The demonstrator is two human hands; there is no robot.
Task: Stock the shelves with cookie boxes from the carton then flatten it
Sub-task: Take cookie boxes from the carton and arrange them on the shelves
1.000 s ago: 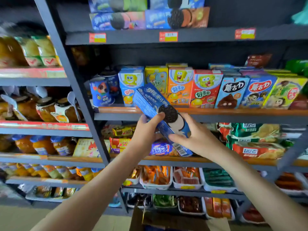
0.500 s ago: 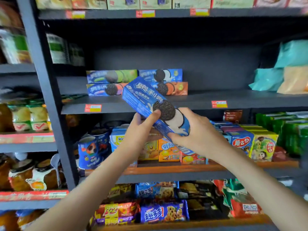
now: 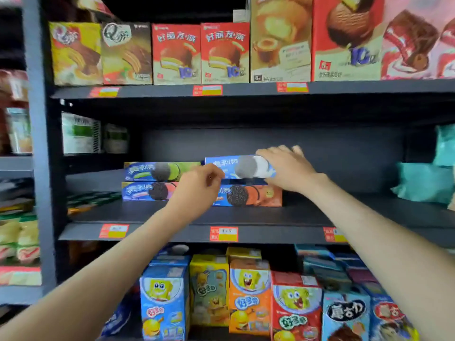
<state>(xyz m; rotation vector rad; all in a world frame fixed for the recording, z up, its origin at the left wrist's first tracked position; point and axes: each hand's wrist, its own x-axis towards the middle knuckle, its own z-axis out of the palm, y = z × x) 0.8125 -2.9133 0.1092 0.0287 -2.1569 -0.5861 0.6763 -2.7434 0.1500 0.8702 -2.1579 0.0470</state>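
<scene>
A blue cookie box [image 3: 234, 167] lies flat on top of an orange cookie box [image 3: 256, 196] on the middle shelf [image 3: 172, 233]. My right hand [image 3: 286, 168] grips the blue box's right end, with its fingers over the top edge. Just in front of that box's left end is my left hand [image 3: 197, 187], fingers loosely curled and holding nothing. To the left lie two more stacked cookie boxes, a green one [image 3: 152, 171] above a red-blue one [image 3: 145, 191]. The carton is out of view.
The upper shelf [image 3: 246, 91] is packed with cake boxes. Cartoon snack boxes [image 3: 248, 294] crowd the shelf below. Teal bags [image 3: 423, 180] lie at the right of the middle shelf, with bare shelf between them and the cookie boxes. A grey upright post [image 3: 37, 143] stands at the left.
Both hands carried the blue box up and forward and laid it flat on the orange box. My left hand has let go of it. The view tilted upward.
</scene>
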